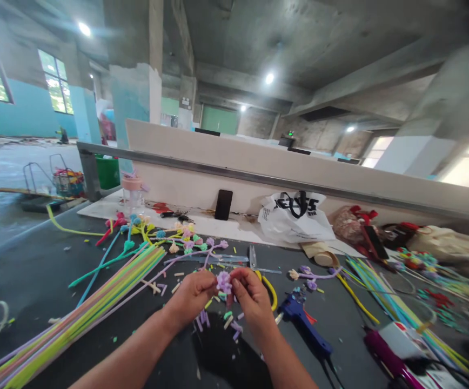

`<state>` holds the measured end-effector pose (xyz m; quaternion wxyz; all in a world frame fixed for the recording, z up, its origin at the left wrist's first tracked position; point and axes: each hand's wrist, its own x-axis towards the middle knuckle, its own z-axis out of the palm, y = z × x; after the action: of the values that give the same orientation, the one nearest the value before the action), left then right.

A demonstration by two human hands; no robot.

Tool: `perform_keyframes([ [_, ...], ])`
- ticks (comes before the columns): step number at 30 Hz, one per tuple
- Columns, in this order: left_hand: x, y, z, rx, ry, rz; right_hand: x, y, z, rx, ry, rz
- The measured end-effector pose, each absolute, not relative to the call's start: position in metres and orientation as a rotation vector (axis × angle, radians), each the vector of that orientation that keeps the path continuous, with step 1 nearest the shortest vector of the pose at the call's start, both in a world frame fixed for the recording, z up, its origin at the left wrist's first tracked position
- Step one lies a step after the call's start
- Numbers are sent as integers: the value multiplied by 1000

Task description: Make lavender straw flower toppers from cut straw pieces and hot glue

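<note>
Pinched between both my hands is a small light-purple fuzzy flower (223, 281), apparently made of pipe cleaner. My left hand (192, 293) grips its left side with thumb and fingers together. From the right, my right hand (253, 296) closes its thumb and fingertips on the other side. Short cut pieces of pipe cleaner (236, 328) lie scattered on the dark table below. A blue glue gun (305, 324) rests right of my right hand. Just beyond my hands are scissors or pliers (252, 256), whose kind I cannot make out for sure.
A bundle of pipe cleaners (96, 308) lies at left, with finished flower stems (178, 237) beyond it. Another purple stem (319, 276) is at right. Along the back stand a phone (223, 204), a white bag (293, 219) and a bottle (133, 194). A magenta tool (388, 354) is front right.
</note>
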<state>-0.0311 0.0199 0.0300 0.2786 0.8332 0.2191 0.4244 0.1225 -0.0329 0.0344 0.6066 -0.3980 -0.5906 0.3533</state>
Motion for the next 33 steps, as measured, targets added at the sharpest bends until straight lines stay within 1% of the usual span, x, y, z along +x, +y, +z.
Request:
perform_keyframes([
  [3,-30,20,25,2350,632,1206,122,-30,29,-949,-1424,655],
  [8,-30,25,15,2394,655,1228,123,-33,29,-1047,-1673,74],
  [11,-29,27,12,2408,690,1230,124,-34,32,-1095,-1809,-118],
  [20,-27,24,12,2426,721,1126,124,-26,30,-1119,-1851,-145],
  [33,-25,24,24,2136,690,912,127,-24,28,-1126,-1858,-120],
])
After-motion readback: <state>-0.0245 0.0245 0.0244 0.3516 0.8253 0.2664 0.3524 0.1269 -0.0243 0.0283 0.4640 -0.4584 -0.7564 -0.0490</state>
